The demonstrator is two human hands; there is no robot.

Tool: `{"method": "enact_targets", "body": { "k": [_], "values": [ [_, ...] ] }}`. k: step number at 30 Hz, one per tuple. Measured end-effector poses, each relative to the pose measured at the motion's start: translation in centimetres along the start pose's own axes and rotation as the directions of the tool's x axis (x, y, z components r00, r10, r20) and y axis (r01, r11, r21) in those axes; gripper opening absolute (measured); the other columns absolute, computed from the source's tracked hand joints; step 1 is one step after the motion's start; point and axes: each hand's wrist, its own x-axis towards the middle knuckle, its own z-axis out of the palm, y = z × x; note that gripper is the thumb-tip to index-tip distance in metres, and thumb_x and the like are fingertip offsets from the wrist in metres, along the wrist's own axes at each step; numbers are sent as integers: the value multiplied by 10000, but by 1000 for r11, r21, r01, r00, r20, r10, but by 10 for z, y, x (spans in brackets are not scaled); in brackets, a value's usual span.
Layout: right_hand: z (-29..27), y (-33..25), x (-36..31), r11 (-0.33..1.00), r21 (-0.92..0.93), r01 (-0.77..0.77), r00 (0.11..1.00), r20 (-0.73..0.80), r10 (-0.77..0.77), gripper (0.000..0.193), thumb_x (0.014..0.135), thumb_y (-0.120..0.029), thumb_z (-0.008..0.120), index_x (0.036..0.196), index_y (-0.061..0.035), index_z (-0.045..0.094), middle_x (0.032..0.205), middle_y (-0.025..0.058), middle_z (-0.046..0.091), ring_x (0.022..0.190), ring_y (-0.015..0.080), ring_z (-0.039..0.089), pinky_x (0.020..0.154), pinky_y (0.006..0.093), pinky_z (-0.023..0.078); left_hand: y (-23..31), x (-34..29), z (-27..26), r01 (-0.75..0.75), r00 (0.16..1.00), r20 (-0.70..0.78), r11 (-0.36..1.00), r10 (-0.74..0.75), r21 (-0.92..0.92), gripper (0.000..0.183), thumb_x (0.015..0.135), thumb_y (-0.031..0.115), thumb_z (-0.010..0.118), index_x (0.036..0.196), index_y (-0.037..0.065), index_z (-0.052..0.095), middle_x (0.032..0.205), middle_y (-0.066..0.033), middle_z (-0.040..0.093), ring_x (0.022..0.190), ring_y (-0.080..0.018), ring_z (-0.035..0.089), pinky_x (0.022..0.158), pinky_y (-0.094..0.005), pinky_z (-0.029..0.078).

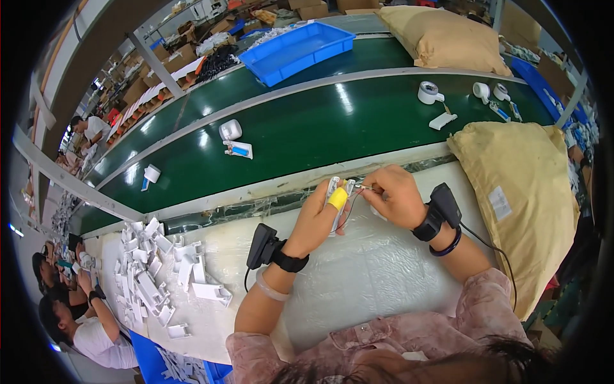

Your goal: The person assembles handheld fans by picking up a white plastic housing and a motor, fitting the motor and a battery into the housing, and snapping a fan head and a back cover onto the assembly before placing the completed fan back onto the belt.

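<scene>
Over the near edge of the green conveyor, my left hand (312, 221) grips a white plastic housing (333, 188) between thumb and fingers. A yellow finger cot (338, 198) covers the tip of that thumb. My right hand (398, 195) is closed in a pinch at the housing's right side, on thin wires (358, 192) with a small metallic end. The wires loop down beside the left fingers, one reddish. My fingers hide much of the housing. Both wrists wear black straps with dark box-shaped devices.
White plastic housings (146, 281) lie heaped on the table at left. The conveyor (288, 118) carries several round white parts wired to small pieces. A blue tray (297, 51) stands beyond. A tan sack (518, 198) fills the right side; another lies farther back. People sit at far left.
</scene>
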Motion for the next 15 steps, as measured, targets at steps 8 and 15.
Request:
{"method": "enact_targets", "body": {
  "k": [8,15],
  "values": [
    [14,2,-4,965,262,-21,988,-140,60,127,809,-52,690,927,-64,644,780,71,639,742,264,593,728,354,457,-17,5,3,23,997,-65,996,-29,-91,276,982,145,405,1230,40,469,888,-85,582,613,-135,577,507,-304,536],
    [16,0,-9,974,163,159,977,-167,-132,174,774,24,696,921,-52,642,841,59,672,792,262,629,751,356,488,-21,1,8,-112,992,-74,973,99,-201,396,906,44,386,1301,28,409,944,-109,574,677,-144,583,558,-300,538]
  ]
}}
